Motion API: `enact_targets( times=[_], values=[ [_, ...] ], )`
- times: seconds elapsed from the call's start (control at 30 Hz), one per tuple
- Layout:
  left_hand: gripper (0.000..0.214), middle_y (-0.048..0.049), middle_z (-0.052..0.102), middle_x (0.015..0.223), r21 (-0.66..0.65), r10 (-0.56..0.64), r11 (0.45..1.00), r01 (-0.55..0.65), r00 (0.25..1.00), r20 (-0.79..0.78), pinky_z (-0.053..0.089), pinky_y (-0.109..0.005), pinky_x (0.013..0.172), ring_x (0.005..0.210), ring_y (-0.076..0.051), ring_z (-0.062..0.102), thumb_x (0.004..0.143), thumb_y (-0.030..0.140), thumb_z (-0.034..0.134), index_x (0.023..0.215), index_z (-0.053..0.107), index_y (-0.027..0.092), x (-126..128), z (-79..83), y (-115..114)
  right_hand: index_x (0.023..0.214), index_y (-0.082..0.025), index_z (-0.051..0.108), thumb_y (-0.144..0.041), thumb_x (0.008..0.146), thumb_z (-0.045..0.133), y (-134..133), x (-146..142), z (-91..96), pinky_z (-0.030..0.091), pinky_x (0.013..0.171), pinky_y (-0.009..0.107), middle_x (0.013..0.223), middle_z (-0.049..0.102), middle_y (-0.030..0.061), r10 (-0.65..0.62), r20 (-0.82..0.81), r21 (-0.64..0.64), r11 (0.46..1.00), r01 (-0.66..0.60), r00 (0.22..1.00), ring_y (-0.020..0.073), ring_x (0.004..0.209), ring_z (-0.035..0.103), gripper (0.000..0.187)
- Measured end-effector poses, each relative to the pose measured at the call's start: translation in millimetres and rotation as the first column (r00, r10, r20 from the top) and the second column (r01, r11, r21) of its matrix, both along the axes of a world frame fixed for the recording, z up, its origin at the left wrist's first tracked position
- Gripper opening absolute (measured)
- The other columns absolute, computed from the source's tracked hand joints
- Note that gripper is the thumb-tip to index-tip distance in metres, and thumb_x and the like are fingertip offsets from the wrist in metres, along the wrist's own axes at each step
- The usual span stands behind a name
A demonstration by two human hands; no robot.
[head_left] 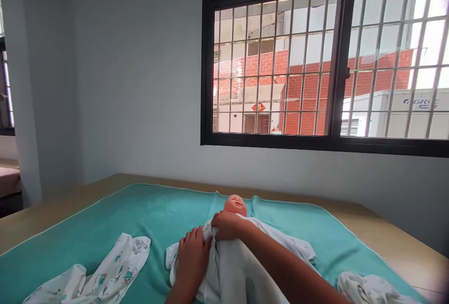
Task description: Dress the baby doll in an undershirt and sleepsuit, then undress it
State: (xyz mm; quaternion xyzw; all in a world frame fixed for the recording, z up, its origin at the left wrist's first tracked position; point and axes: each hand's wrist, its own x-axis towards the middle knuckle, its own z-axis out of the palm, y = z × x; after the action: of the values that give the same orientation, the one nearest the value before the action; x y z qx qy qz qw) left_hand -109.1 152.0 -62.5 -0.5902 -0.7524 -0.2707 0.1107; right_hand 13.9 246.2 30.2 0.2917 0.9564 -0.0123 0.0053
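A baby doll lies face up on the green cloth, its head toward the wall. White baby clothing covers its body, with one printed sleeve spread out to the right. My right hand is closed on the white fabric just below the doll's chin, its arm reaching across the doll. Lower and to the left, my left hand has its fingers curled over the left side of the clothing. Folds of fabric bunch up between the two hands. The doll's arms and legs are hidden.
White printed baby pants lie crumpled at the left on the green cloth. Another bunched white garment sits at the lower right. The wooden tabletop shows around the cloth, against a wall below a barred window.
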Motion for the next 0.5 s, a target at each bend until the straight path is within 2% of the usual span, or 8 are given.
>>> enact_targets(
  times=[0.07,0.17,0.27,0.37,0.5],
  values=[
    [0.036,-0.0100,0.066,0.110,0.013,0.020,1.000,-0.020,1.000,0.006,0.037,-0.036,0.084,0.101,-0.024,0.058,0.095,0.034,0.036,0.116,0.061,0.019,-2.7,-0.3,2.0,0.096,-0.020,0.071,-0.026,0.065,0.069,9.2,-16.3,-0.3,0.050,0.077,0.033,0.107,0.068,0.0080,0.062,0.116,-0.040,0.998,-0.057,0.991,0.0283,0.094,0.064,0.032],
    [0.038,-0.0093,0.066,0.106,0.019,0.042,0.999,-0.042,0.999,0.015,0.037,-0.037,0.082,0.097,-0.024,0.059,0.097,0.033,0.032,0.114,0.062,0.018,-4.6,0.9,4.4,0.113,-0.021,0.065,-0.026,0.065,0.068,16.7,-32.6,-4.6,0.050,0.082,0.032,0.118,0.064,0.0074,0.144,0.246,-0.108,0.987,-0.120,0.959,0.0282,0.103,0.062,0.049],
    [0.038,-0.0092,0.066,0.104,0.016,0.042,0.999,-0.043,0.999,0.026,0.037,-0.037,0.082,0.095,-0.024,0.059,0.098,0.032,0.030,0.114,0.061,0.018,-5.1,4.0,4.6,0.113,-0.021,0.065,-0.023,0.059,0.071,17.7,-44.4,-13.4,0.051,0.080,0.032,0.117,0.065,0.0077,0.133,0.276,-0.132,0.986,-0.100,0.952,0.0280,0.100,0.064,0.054],
    [0.038,-0.0102,0.066,0.103,-0.025,0.048,0.999,-0.048,0.999,0.013,0.037,-0.038,0.080,0.095,-0.025,0.059,0.098,0.029,0.028,0.113,0.061,0.018,-6.1,7.3,2.8,0.091,-0.018,0.070,-0.017,0.050,0.075,14.0,-49.9,-23.6,0.051,0.075,0.033,0.099,0.069,0.0073,0.007,0.090,-0.088,0.996,0.001,0.996,0.0284,0.087,0.066,0.041],
    [0.041,-0.0104,0.064,0.102,-0.091,0.064,0.994,-0.064,0.998,-0.008,0.038,-0.039,0.077,0.094,-0.027,0.058,0.098,0.032,0.024,0.110,0.061,0.020,-8.9,10.6,-2.1,0.064,-0.018,0.066,-0.006,0.039,0.077,10.7,-44.1,-28.8,0.048,0.076,0.031,0.063,0.064,-0.0016,-0.160,-0.198,-0.203,0.972,0.120,0.967,0.0238,0.074,0.066,0.029]
  ],
)
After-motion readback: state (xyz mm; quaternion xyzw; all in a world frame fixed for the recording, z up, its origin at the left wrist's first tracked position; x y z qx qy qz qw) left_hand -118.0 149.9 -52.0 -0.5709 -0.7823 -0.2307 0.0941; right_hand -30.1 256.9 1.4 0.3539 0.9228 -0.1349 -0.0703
